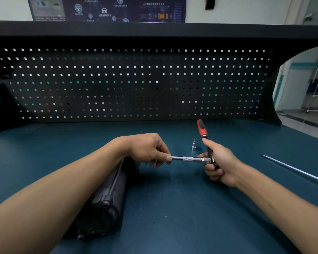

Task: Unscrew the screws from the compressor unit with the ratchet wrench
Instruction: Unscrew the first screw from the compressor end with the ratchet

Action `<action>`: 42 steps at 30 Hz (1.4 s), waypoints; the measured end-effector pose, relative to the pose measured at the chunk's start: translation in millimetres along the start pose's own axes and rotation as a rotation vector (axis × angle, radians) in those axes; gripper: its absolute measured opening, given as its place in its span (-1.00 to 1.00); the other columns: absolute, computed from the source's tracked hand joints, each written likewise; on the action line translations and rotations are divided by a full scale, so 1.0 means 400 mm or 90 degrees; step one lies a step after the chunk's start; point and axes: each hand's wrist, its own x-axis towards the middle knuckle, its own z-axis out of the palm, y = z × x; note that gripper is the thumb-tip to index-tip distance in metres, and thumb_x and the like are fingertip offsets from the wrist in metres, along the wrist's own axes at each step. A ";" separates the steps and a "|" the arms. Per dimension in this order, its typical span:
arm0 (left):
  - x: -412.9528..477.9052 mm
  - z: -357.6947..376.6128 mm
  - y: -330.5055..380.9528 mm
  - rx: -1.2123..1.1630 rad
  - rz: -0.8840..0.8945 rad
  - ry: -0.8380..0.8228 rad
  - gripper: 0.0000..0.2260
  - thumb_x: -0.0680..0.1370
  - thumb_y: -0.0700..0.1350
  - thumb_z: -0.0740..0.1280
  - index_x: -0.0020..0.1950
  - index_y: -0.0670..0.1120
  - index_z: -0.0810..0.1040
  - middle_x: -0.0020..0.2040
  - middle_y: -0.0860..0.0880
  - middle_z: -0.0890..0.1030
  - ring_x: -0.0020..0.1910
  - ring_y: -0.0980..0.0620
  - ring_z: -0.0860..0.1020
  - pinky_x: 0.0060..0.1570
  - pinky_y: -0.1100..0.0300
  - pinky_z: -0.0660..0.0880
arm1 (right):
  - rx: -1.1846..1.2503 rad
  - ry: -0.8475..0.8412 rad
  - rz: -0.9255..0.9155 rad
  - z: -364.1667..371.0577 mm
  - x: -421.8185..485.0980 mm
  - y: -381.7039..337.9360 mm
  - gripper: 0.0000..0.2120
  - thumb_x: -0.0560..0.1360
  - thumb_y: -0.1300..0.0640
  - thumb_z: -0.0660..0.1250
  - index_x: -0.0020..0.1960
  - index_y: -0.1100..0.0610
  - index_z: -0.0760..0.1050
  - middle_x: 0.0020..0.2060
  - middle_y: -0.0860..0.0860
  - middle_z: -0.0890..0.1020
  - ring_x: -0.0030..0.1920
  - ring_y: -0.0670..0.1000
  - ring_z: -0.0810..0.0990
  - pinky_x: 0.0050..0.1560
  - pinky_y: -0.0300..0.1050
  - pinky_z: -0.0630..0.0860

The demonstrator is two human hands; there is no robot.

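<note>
Tool being readied, I judge: my right hand (222, 162) grips the ratchet wrench (202, 128) by its head, and my left hand (147, 149) pinches its extension bar (188, 158), just right of the compressor unit (106, 195). Next, I must seat the bar on a screw.

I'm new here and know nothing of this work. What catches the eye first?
The two hands at centre: the right hand grips a red-handled ratchet wrench, while the left hand pinches the end of the shiny extension bar fitted to its head. Under the left forearm a dark compressor unit lies on the blue-green table, and a black pegboard fills the background.
</note>
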 end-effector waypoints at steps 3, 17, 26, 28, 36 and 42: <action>0.001 0.001 0.001 0.001 0.001 0.003 -0.87 0.61 -0.03 0.35 -0.07 0.02 0.67 -0.35 0.11 0.60 -0.38 0.13 0.48 -0.37 0.34 0.44 | 0.026 -0.021 0.032 0.000 -0.006 -0.004 -0.59 0.55 -0.33 0.17 -0.16 0.01 0.37 -0.58 -0.01 0.27 -0.63 -0.07 0.10 -0.59 -0.29 0.08; 0.001 0.002 -0.002 0.004 0.007 0.006 -0.87 0.61 -0.02 0.36 -0.11 0.05 0.67 -0.34 0.10 0.61 -0.37 0.13 0.49 -0.36 0.33 0.44 | 0.041 -0.028 0.063 -0.004 -0.005 -0.003 -0.55 0.57 -0.27 0.18 -0.27 0.06 0.28 -0.59 -0.03 0.26 -0.65 -0.08 0.09 -0.57 -0.27 0.09; 0.001 0.001 -0.002 0.001 0.005 0.020 -0.87 0.59 0.01 0.38 -0.13 0.03 0.65 -0.36 0.11 0.59 -0.36 0.12 0.49 -0.38 0.34 0.44 | -0.095 0.081 -0.308 -0.001 0.000 0.021 -0.57 0.49 -0.29 0.33 -0.33 0.03 0.50 -0.54 -0.03 0.40 -0.52 -0.01 0.37 -0.53 -0.24 0.28; 0.000 0.000 0.000 0.000 -0.004 0.017 -0.84 0.61 0.03 0.35 -0.10 0.03 0.66 -0.35 0.11 0.60 -0.35 0.11 0.50 -0.35 0.32 0.45 | -0.110 0.083 -0.398 -0.003 -0.003 0.024 -0.54 0.44 -0.30 0.34 -0.38 0.06 0.47 -0.54 -0.06 0.41 -0.50 -0.02 0.39 -0.48 -0.22 0.35; -0.002 -0.003 0.007 -0.013 -0.006 0.000 -0.76 0.66 0.04 0.24 -0.03 0.02 0.67 -0.29 0.09 0.65 -0.35 0.14 0.51 -0.31 0.29 0.48 | -0.200 0.091 -0.605 -0.018 0.004 0.039 -0.51 0.59 -0.13 0.31 -0.36 0.19 0.41 -0.47 0.00 0.38 -0.40 -0.01 0.37 -0.33 -0.14 0.36; -0.005 -0.003 0.006 -0.016 0.011 0.021 -0.79 0.63 0.01 0.31 -0.09 -0.03 0.68 -0.34 0.09 0.61 -0.39 0.14 0.48 -0.37 0.32 0.45 | -0.119 0.075 -0.413 -0.001 -0.005 0.011 -0.43 0.51 -0.32 0.23 -0.40 0.13 0.51 -0.57 0.00 0.39 -0.54 -0.02 0.36 -0.52 -0.24 0.31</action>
